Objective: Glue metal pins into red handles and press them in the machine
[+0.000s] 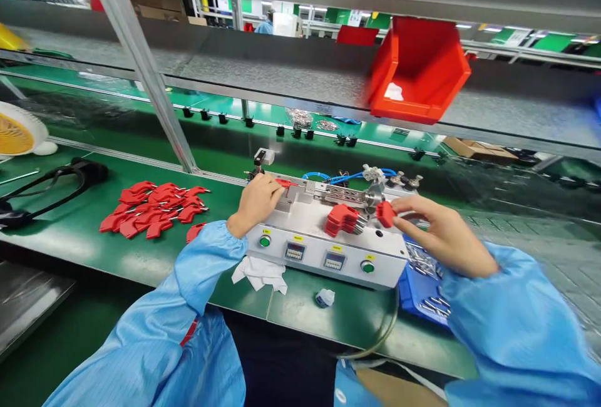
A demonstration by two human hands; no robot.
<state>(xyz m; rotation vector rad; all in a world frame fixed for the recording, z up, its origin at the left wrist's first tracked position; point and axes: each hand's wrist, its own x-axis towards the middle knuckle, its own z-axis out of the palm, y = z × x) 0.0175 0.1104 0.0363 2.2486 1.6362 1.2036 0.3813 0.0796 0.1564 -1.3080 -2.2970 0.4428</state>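
Observation:
A white bench-top machine point(328, 257) with green buttons and small counters stands in front of me. At its left end, the fingers of my left hand point(258, 201) are closed on a red plastic handle point(284, 183) lying in the fixture. Over the machine's right end, my right hand point(439, 231) pinches another red plastic handle point(385, 213) between thumb and fingers. Several red handles with metal shafts point(342, 220) lie bunched on the machine top between my hands. To the left, a pile of similar red handles point(154, 206) rests on the green bench.
A blue tray point(410, 297) of metal pins sits right of the machine, partly behind my right arm. White cloth point(260, 273) and a crumpled wad point(325, 297) lie before it. A red bin point(422, 91) hangs over the shelf edge. Black straps point(61, 185) and a fan point(21, 130) are left.

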